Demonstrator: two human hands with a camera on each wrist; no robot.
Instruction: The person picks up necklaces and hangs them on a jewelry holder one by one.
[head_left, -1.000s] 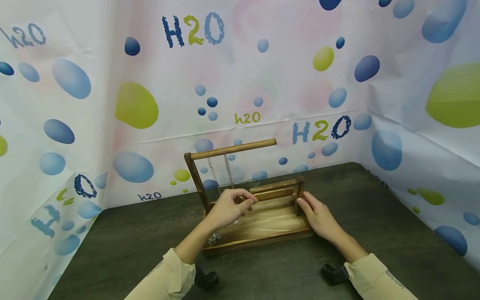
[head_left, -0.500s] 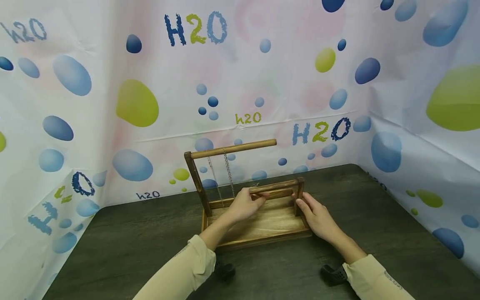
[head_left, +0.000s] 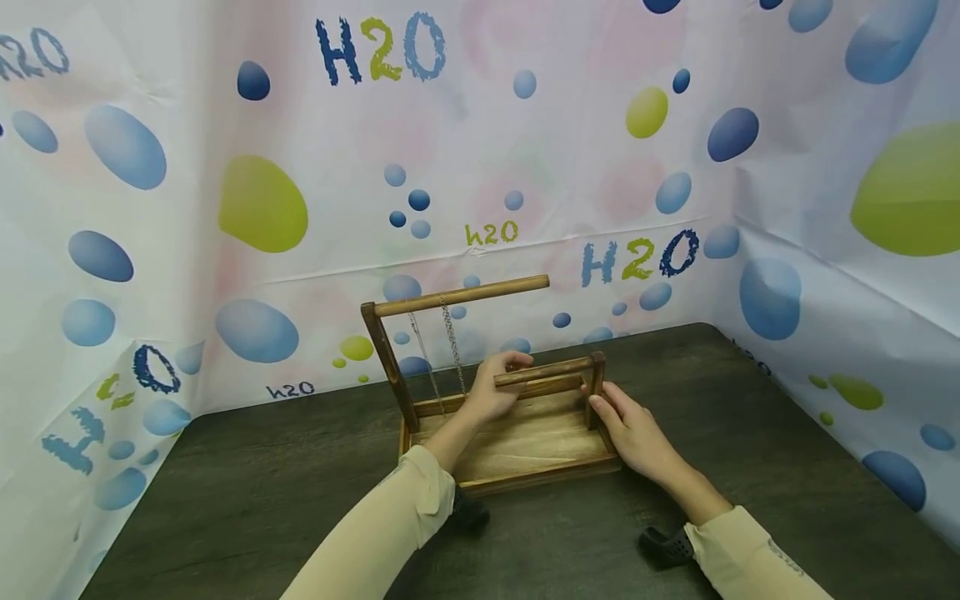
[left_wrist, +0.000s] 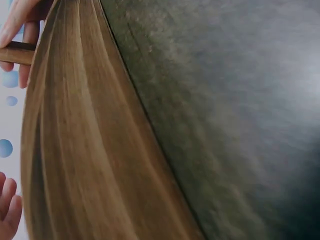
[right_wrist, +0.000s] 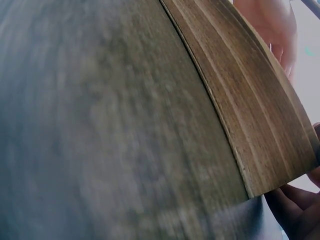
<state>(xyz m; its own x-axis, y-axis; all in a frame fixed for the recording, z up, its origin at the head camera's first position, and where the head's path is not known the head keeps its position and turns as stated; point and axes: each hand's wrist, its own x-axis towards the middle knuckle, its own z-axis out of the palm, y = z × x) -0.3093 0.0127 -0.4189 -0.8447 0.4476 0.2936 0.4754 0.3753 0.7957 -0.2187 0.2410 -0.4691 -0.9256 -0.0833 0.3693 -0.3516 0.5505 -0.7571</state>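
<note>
A wooden jewelry stand [head_left: 525, 482] with a tray base stands on the dark table. Two chain necklaces [head_left: 453, 337] hang from its tall bar. My right hand [head_left: 637, 433] grips the short post at the stand's right end; its fingers [right_wrist: 295, 210] also show in the right wrist view. My left hand [head_left: 497, 387] reaches over the tray to the free end of the lower bar [head_left: 543, 372], fingers bent just behind it. Whether they pinch anything is hidden. In the left wrist view, part of the left hand [left_wrist: 7, 207] shows beside the tray's wall.
The tall bar [head_left: 465, 294] juts out above my left hand, open at its right end. A printed sheet [head_left: 360, 208] with coloured spots forms the back and side walls. Table surface [head_left: 285, 492] extends left and right of the stand.
My left hand has moved right and away from me, from above the tray to behind the lower bar's end. It now covers the small silvery item seen there earlier. The right hand stays put.
</note>
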